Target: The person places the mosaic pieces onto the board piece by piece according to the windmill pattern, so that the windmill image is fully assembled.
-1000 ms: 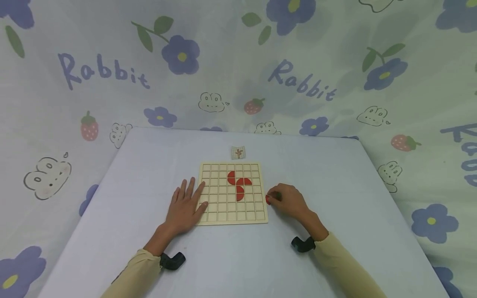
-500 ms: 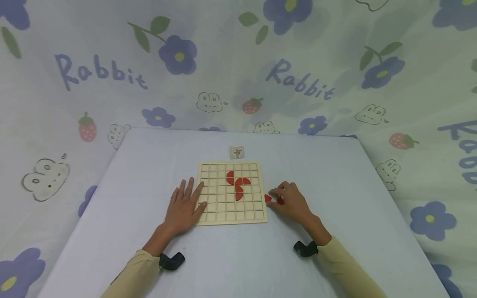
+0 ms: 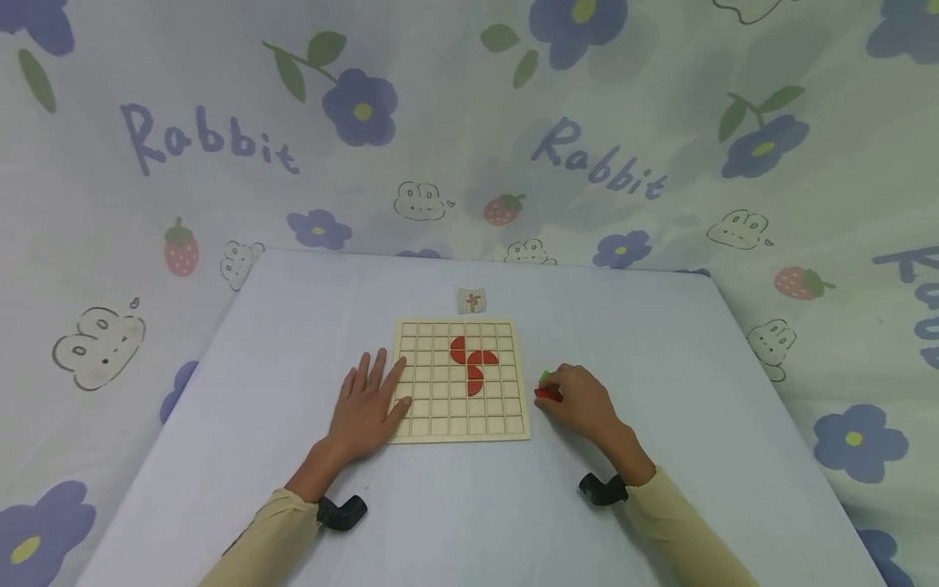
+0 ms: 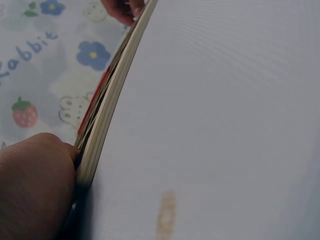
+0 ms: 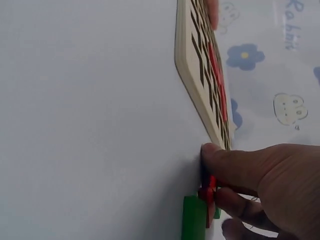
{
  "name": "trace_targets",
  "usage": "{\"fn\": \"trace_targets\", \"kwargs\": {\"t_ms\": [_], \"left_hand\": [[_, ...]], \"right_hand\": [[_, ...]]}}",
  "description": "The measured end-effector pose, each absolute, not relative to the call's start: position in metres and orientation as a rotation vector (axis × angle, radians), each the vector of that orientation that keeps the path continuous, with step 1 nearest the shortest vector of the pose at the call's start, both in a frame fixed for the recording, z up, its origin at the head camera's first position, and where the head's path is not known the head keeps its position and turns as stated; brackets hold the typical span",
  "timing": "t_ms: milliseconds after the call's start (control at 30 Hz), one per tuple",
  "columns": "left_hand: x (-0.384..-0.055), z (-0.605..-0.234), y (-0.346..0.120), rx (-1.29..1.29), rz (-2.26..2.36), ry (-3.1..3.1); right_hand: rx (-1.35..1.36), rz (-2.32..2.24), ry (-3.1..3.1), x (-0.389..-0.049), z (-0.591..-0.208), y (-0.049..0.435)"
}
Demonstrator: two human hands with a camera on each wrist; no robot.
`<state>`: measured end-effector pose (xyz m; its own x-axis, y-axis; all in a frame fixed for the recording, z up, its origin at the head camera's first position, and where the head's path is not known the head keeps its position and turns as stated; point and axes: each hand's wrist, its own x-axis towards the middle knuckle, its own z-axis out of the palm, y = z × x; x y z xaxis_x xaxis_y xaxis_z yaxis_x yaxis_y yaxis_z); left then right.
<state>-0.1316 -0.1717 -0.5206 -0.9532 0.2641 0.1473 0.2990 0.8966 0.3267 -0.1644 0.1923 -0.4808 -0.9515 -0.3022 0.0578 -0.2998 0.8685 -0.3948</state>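
Observation:
A square wooden grid board (image 3: pixel 433 408) lies on the white table. Several red quarter-round pieces (image 3: pixel 475 381) sit in its cells, paired as half circles. My left hand (image 3: pixel 361 414) rests flat on the board's left edge, fingers spread and thumb on the grid. Just right of the board, my right hand (image 3: pixel 583 401) pinches a red piece (image 3: pixel 541 394) between thumb and fingers, low at the tabletop. More red shows under those fingers, partly hidden. Close beside it in the right wrist view stands a green block (image 5: pixel 194 218), whose top also peeks out in the head view.
A small card (image 3: pixel 472 301) with a grid and a red pattern lies behind the board. Black wrist cameras (image 3: pixel 603 489) jut from both sleeves. A curtain (image 3: pixel 440 98) printed with flowers and rabbits hangs behind and beside the table (image 3: pixel 455 522).
My right hand spread its fingers around a second red piece, then closed its thumb and fingers again; the red piece by the board's edge has shifted right. The left hand stays still.

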Motion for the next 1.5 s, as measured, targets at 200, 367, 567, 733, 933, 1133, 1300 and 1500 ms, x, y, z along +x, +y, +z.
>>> {"fn": "trace_targets", "kwargs": {"t_ms": [200, 367, 567, 733, 933, 1133, 1300, 1500], "left_hand": [[-0.133, -0.522, -0.173, -0.436, -0.517, -2.975], [-0.132, -0.521, -0.175, -0.431, -0.513, -2.978], [-0.132, -0.519, -0.173, -0.441, -0.526, -2.971], [-0.132, -0.520, -0.172, -0.446, -0.527, -2.970], [-0.132, -0.522, -0.173, -0.420, -0.514, -2.975], [-0.131, -0.522, -0.172, -0.429, -0.525, -2.968], [-0.131, -0.523, -0.172, -0.434, -0.508, -2.963], [-0.131, -0.522, -0.171, -0.438, -0.513, -2.956]], "right_hand": [[-0.480, -0.774, 2.899, -0.164, -0.480, 0.198], [-0.542, -0.760, 2.854, -0.168, -0.474, 0.195], [-0.593, -0.709, 2.774, -0.169, -0.461, 0.192], [-0.607, -0.643, 2.755, -0.165, -0.452, 0.204], [-0.589, -0.680, 2.704, -0.168, -0.459, 0.211], [-0.653, -0.721, 2.742, -0.171, -0.463, 0.211], [-0.645, -0.948, 2.825, -0.177, -0.460, 0.194], [-0.608, -1.196, 2.792, -0.187, -0.460, 0.161]]}}
